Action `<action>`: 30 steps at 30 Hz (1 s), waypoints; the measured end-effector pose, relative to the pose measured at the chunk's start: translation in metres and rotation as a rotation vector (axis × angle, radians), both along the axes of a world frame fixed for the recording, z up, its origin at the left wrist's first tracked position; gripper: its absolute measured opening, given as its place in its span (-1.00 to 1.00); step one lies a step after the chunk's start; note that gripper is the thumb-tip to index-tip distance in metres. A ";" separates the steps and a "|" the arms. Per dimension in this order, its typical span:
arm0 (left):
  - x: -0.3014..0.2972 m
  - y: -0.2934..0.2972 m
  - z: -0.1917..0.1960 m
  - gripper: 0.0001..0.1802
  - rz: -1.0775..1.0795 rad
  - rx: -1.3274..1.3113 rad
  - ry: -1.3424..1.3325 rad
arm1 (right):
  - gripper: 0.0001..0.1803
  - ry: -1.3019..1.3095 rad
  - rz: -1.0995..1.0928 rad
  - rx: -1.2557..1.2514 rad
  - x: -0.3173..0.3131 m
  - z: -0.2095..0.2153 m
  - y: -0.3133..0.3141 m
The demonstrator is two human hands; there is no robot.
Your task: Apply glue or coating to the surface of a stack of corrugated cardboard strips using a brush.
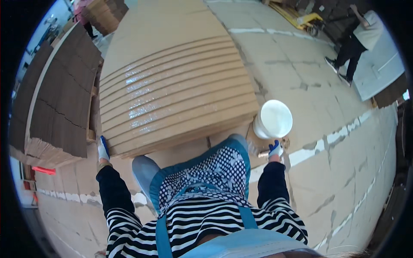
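Observation:
A tall stack of flat cardboard sheets [172,81] stands straight in front of me, its upper sheets stepped like stairs. My left hand [103,149], in a white and blue glove, rests against the stack's near left corner. My right hand [275,149], gloved the same way, is closed on a small brush with a wooden handle [263,153], just below a white bucket [273,119] on the floor. I wear a striped top and a blue apron.
Another pile of brown cardboard [60,94] lies to the left. The concrete floor [327,172] has cracks and white painted lines. A person in dark trousers [355,45] stands at the far right near a yellow pallet jack [303,19].

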State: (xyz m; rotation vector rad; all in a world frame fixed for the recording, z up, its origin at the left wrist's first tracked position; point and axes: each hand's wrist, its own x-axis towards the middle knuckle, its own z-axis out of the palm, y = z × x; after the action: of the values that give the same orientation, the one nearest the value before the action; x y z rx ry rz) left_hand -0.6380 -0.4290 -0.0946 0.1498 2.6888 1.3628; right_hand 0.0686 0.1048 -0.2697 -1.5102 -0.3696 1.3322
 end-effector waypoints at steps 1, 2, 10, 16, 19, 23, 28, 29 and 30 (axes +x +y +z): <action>-0.002 0.014 -0.004 -0.34 0.012 -0.064 0.012 | -0.57 0.022 0.004 0.065 0.014 -0.001 0.001; -0.008 0.019 -0.004 -0.33 0.035 -0.128 0.030 | -0.56 0.070 0.031 0.044 0.025 0.003 0.006; -0.053 0.026 -0.003 -0.23 -0.050 -0.370 0.136 | -0.44 -0.536 0.060 0.628 -0.076 0.139 0.024; -0.009 0.066 0.011 -0.20 0.026 -0.208 0.105 | -0.37 -0.954 0.684 0.752 -0.189 0.208 0.076; -0.002 0.073 0.027 -0.19 0.075 -0.275 0.144 | -0.34 -0.795 0.985 0.356 -0.221 0.183 0.110; 0.021 0.074 0.051 -0.22 0.178 -0.262 0.047 | -0.36 -0.671 0.944 0.387 -0.234 0.197 0.076; 0.026 0.081 0.069 -0.33 0.221 -0.345 0.024 | -0.40 -0.654 0.920 0.282 -0.233 0.199 0.072; 0.026 0.082 0.070 -0.37 0.207 -0.329 0.027 | -0.42 -0.630 0.832 0.330 -0.237 0.194 0.069; 0.025 0.086 0.071 -0.37 0.208 -0.334 0.022 | -0.44 -0.605 0.732 0.388 -0.239 0.194 0.067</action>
State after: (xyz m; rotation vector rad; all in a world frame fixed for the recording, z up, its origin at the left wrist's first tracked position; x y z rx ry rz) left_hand -0.6131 -0.3428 -0.0236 -0.1512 2.9688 0.9361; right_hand -0.1707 0.1720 -0.0756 -1.4621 -1.5912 1.1909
